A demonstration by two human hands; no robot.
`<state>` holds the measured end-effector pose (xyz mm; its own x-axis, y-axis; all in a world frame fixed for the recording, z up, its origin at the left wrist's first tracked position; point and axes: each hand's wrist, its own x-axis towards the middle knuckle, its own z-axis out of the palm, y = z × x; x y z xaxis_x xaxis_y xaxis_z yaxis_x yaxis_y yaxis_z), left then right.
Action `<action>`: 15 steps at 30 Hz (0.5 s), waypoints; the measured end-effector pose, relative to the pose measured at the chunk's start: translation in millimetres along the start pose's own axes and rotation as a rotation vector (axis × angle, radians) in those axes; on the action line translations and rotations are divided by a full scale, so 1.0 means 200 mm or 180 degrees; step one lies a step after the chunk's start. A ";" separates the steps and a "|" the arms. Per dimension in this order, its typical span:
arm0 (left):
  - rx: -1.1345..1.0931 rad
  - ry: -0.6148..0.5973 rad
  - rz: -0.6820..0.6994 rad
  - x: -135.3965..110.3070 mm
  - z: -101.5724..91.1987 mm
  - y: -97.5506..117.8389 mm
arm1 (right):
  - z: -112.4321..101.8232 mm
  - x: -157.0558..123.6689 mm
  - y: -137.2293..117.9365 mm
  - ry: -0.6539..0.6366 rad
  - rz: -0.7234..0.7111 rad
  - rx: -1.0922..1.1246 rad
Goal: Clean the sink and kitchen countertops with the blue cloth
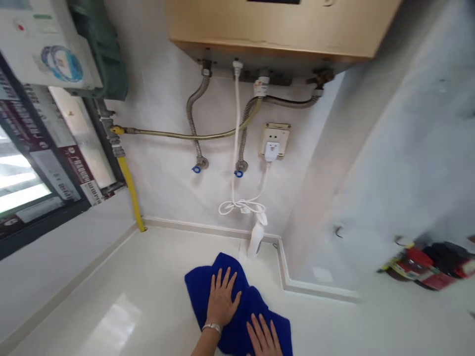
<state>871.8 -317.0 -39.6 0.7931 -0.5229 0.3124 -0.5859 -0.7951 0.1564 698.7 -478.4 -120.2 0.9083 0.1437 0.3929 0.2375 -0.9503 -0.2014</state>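
A blue cloth [245, 301] lies crumpled on the white countertop [148, 296] near the back corner. My left hand [221, 299] presses flat on the cloth, fingers stretched out and spread, with a bracelet at the wrist. My right hand [264, 337] lies flat on the cloth's near right part, fingers extended, cut off by the bottom edge. Both hands rest on top of the cloth and grip nothing.
A white spray bottle [256, 237] stands in the corner just behind the cloth. Above hang a water heater [282, 24], metal hoses [195, 118], a white cable and a wall socket [275, 140]. A yellow gas pipe [131, 195] runs down at left. Red and black items [426, 267] sit at right.
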 end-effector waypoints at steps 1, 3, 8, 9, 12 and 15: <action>0.0057 0.0054 -0.0062 -0.06 0.00 0.03 | -0.07 -0.03 0.00 -0.0094 -0.0037 0.0033; 0.0173 0.0183 -0.0185 -0.16 -0.01 0.08 | -0.24 -0.10 0.00 -0.0274 0.0019 0.0087; 0.0227 0.0596 -0.0164 -0.34 -0.02 0.25 | -0.70 -0.35 0.03 -0.0459 0.0266 0.0320; 0.0187 0.0655 -0.0097 -0.36 -0.02 0.29 | -0.76 -0.41 0.04 -0.0456 0.0267 0.0363; 0.0043 0.0826 0.0132 -0.44 0.00 0.46 | -0.89 -0.61 0.08 -0.0430 0.0425 0.0384; -0.0076 0.1002 0.0299 -0.51 0.05 0.68 | -0.99 -0.83 0.14 -0.0487 0.0683 0.0386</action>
<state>712.2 -374.2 -59.5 0.6471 -0.4700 0.6003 -0.6607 -0.7386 0.1339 485.8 -583.1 -12.6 0.9814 -0.0084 0.1916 0.0653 -0.9248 -0.3747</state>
